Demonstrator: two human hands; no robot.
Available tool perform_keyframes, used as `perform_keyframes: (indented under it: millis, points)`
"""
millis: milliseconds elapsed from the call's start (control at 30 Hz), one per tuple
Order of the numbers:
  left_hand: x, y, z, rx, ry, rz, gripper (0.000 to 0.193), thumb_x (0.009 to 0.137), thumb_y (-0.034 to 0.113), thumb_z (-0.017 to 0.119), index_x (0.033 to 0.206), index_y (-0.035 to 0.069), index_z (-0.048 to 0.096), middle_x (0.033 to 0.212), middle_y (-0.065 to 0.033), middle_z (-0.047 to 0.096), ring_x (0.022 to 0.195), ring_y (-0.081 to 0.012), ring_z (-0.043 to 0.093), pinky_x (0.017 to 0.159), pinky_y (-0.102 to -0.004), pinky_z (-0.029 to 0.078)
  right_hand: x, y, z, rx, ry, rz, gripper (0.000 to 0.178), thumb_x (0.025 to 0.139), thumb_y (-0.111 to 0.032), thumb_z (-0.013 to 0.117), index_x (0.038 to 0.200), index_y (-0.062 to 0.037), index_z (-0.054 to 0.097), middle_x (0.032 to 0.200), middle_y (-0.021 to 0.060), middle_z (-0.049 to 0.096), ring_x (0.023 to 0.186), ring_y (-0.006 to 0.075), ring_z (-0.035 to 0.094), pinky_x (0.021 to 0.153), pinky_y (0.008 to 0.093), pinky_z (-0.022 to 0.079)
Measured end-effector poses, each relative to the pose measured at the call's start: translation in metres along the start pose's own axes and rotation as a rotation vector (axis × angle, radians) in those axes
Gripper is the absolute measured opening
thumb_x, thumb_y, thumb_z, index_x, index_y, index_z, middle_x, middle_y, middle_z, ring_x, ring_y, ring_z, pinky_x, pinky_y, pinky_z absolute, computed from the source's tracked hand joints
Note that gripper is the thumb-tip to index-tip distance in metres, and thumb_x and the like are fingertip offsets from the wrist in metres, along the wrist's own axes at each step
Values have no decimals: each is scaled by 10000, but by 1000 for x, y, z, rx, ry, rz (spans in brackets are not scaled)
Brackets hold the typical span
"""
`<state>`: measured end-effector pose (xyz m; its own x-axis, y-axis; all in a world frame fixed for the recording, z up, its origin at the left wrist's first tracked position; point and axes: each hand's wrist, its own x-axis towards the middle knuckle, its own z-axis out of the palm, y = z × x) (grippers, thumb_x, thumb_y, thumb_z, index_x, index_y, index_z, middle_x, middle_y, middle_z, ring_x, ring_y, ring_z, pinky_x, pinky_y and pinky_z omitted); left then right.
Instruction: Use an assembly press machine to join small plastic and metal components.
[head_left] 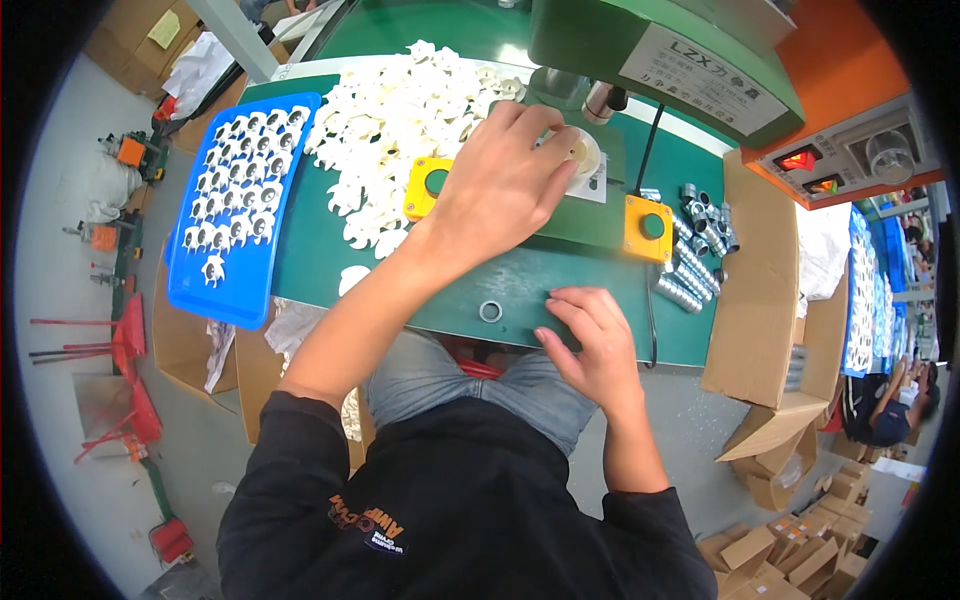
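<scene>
Workshop with a grey floor and a green workbench, seen from above, over the lap of a seated person in a black top and jeans. At the back of the bench, a green press, beside an orange control box with lit switches. Under the press, a round white piece. Left hand stretched forward to this piece, fingers bent down against its near left side; impossible to tell whether grasping or only touching. Right hand at the bench's front edge, released, fingers loosely curled, thumb apart, nothing visible inside. Just left of it, 1 loose metal ring on the bench. Flanking the white piece, 2 yellow button boxes, each with a green button. Behind the left forearm, a wide heap of white plastic parts. Farther left, a tilted blue tray of similar parts with dark round centres, in rows. At right, shiny metal sleeves, partly lined up, near an open cardboard box.
</scene>
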<state>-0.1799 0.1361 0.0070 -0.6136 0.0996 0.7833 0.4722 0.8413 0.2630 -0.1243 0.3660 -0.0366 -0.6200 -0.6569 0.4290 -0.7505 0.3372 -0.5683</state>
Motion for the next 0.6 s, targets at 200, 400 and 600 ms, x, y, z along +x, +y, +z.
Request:
perform_keyframes:
  millis: [200, 400, 600]
  points:
    - [6, -4, 1, -18, -55, 6, 226, 870, 40, 730, 1092, -6, 719, 1089, -141, 657, 986, -344, 605, 851, -432, 532, -2, 0, 2, 5, -13, 16, 321, 787, -107, 849, 1057, -11, 705, 1121, 129, 701, 1009, 327, 663, 860, 420, 534]
    - [14, -10, 4, -33, -83, 21, 163, 867, 23, 723, 1026, -11, 723, 1060, -142, 648, 987, -343, 606, 854, -421, 533, -4, 0, 3, -6, -21, 34, 316, 790, -109, 849, 1055, -11, 707, 1120, 129, 703, 1013, 328, 664, 857, 420, 532]
    - [11, -8, 1, -52, -106, -73, 196, 881, 53, 727, 1072, 7, 732, 1116, -150, 649, 1027, -359, 614, 897, -431, 525, -4, 0, 4, 5, -10, 28, 317, 783, -106, 851, 1050, -12, 708, 1118, 127, 703, 1012, 327, 665, 855, 423, 533]
